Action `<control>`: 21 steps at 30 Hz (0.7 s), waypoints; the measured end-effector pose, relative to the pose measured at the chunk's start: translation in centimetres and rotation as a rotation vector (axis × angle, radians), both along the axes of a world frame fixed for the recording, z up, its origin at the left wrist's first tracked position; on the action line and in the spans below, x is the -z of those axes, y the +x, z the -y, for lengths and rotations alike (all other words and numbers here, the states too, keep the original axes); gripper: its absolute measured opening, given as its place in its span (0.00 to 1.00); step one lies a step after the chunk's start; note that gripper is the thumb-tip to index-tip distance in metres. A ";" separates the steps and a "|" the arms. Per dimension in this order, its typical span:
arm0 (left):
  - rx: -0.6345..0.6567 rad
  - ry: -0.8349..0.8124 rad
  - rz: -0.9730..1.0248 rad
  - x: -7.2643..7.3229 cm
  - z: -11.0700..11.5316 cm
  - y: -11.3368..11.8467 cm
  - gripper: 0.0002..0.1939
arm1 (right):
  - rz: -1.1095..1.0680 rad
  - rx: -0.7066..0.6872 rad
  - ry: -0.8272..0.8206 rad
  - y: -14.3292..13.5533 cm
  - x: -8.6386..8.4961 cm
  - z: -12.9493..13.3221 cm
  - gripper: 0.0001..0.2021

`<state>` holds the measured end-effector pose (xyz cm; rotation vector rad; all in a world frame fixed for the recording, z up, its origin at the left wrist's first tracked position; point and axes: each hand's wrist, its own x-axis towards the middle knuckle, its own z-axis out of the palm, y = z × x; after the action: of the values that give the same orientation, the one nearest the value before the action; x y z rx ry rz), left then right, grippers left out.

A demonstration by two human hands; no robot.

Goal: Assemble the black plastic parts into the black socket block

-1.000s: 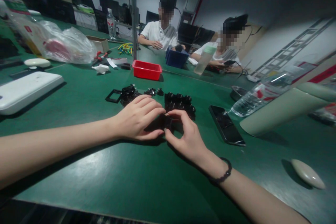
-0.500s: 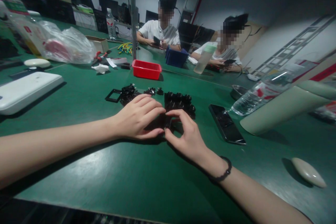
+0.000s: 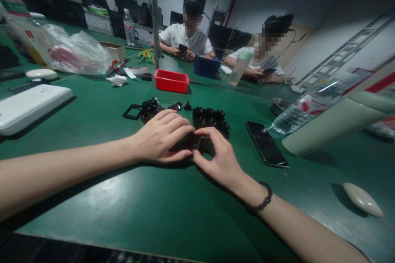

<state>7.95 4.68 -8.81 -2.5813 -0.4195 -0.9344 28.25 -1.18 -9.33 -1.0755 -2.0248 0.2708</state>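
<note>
The two hands are almost just where they were a second ago. The small black part [image 3: 196, 144] stays between them, but a bit more of its edge shows now, like a thin frame. Across the desk [image 3: 138, 205], a person in a white shirt [image 3: 197, 41] now has a dark flat thing [image 3: 182, 47] up between both hands. A second ago those hands were apart.

The black part is low over the near middle of the desk. The right hand [image 3: 220, 158] pinches its right end with thumb and pointer finger, and there is a round gap behind the tips. The left hand [image 3: 166, 135] bends over the other end, thumb below and fingers on top, closed on it. The end that shows faces right, and its edge runs from thumb tip to finger tip. I cannot tell which way its long side goes, because the left hand hides most of it.

Just behind the hands sit black round pieces [image 3: 211, 119] in rows. Left of them are small black bits [image 3: 177, 106], then a black pile [image 3: 150, 108], partly hidden by the left hand, and a flat square frame [image 3: 131, 117]. A red box [image 3: 171, 86] is farther back. A phone [image 3: 267, 144] lies to the right, near a green bottle [image 3: 336, 125].
</note>
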 end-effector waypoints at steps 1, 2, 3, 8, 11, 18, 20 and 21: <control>-0.001 0.001 -0.001 0.0 0.0 0.0 0.21 | 0.001 0.000 -0.002 0.0 0.0 0.0 0.15; -0.001 0.001 -0.003 0.0 0.0 0.0 0.21 | 0.002 0.000 -0.003 0.0 0.0 0.0 0.15; -0.001 0.000 -0.005 0.0 0.0 0.0 0.21 | 0.004 0.002 -0.004 0.0 0.0 0.0 0.15; 0.004 -0.020 -0.021 0.0 -0.1 0.0 0.23 | 0.000 0.013 -0.011 0.1 0.0 0.1 0.15; 0.006 -0.028 -0.023 0.0 -0.1 0.0 0.23 | -0.008 0.022 -0.031 0.1 0.0 0.1 0.15; 0.013 -0.027 -0.029 0.0 -0.1 -0.1 0.24 | -0.027 0.023 -0.072 0.0 0.2 0.1 0.15; 0.010 -0.024 -0.029 0.1 -0.1 -0.1 0.24 | -0.025 0.025 -0.074 0.1 0.3 0.1 0.15; 0.008 -0.023 -0.029 0.1 -0.1 -0.1 0.24 | -0.026 0.025 -0.077 0.1 0.3 0.1 0.15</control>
<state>7.89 4.79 -8.89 -2.6153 -0.4148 -0.8989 28.33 -1.23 -9.63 -1.1387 -1.9898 0.3507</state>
